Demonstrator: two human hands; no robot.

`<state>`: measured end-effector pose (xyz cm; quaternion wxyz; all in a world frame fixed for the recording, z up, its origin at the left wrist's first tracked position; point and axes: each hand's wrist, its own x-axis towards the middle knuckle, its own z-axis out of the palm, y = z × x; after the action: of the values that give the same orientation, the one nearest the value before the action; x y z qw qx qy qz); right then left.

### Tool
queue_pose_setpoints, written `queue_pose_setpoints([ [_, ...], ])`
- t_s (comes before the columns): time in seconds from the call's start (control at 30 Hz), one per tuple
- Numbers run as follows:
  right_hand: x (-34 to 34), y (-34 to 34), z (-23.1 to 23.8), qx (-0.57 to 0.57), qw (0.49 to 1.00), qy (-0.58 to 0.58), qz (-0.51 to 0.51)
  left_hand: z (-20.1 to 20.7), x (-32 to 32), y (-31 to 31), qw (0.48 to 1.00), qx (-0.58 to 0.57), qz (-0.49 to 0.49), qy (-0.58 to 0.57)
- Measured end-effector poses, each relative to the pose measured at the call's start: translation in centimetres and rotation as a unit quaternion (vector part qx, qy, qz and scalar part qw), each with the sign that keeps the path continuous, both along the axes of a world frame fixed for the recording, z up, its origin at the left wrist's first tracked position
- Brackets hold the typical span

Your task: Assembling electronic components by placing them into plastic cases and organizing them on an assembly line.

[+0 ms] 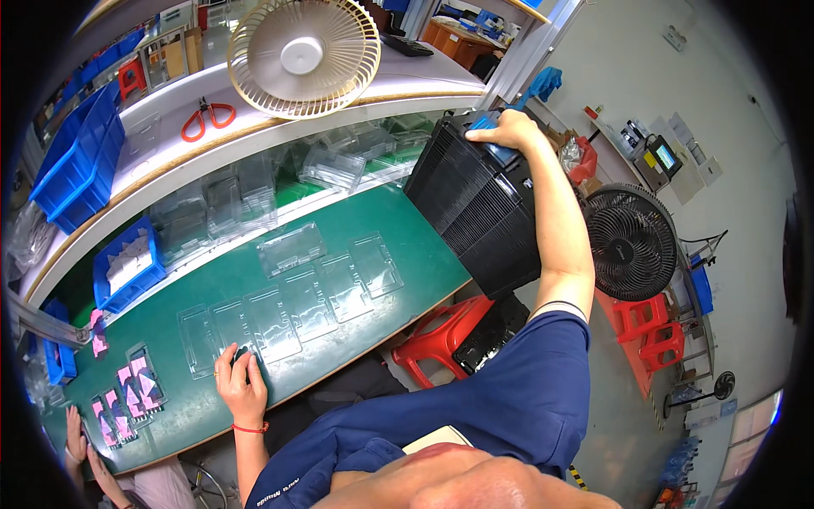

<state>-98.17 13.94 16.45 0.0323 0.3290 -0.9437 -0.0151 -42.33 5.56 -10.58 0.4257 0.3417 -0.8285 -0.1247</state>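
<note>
My left hand (pixel 242 388), a red cord at its wrist, rests on the green table with bent fingers slightly apart. Its fingertips are by the near edge of a clear plastic tray (pixel 231 322); a small dark patch beside them is too unclear to name. Several similar trays lie in a row to the right, with another clear tray (pixel 291 248) behind them. Stretched out to the far right, my right hand (pixel 511 132) grips a blue item (pixel 483 129) at the top of a tilted black ribbed crate (pixel 479 204). Its thumb lies over the blue; the other fingers are partly hidden.
At left, a co-worker's hands (pixel 78 441) are by pink-and-dark pieces (pixel 127 390) in clear trays. Blue bins (pixel 80 161), red-handled cutters (pixel 206 119) and a pale fan (pixel 303 55) line the shelf. A red stool (pixel 441 339) and black fan (pixel 632 242) stand right.
</note>
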Motion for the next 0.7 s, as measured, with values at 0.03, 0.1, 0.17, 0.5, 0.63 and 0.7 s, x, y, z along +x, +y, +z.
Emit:
queue_pose_setpoints([
  [0.03,0.3,-0.3,-0.2,0.02,1.0,-0.002,-0.001,0.0,0.0,0.0,1.0,-0.002,-0.001,0.002],
  [0.1,0.5,-0.4,-0.2,0.042,0.999,-0.002,-0.002,0.0,-0.1,0.0,1.0,-0.004,-0.001,0.006],
  [0.17,-0.2,-0.2,-0.9,-0.009,1.0,-0.018,0.016,-0.1,-0.2,-0.1,1.0,-0.006,-0.001,0.012],
  [0.5,1.1,-0.3,-0.9,-0.042,0.998,0.03,0.018,-0.1,-0.1,-0.1,1.0,-0.012,0.002,0.019],
  [0.63,3.4,-0.7,-0.7,-0.018,0.995,0.095,0.011,0.4,0.0,0.0,0.999,-0.024,-0.008,0.027],
  [0.7,6.9,-0.7,-1.0,-0.045,0.974,0.224,0.012,0.6,0.1,0.2,0.998,-0.04,-0.012,0.04],
])
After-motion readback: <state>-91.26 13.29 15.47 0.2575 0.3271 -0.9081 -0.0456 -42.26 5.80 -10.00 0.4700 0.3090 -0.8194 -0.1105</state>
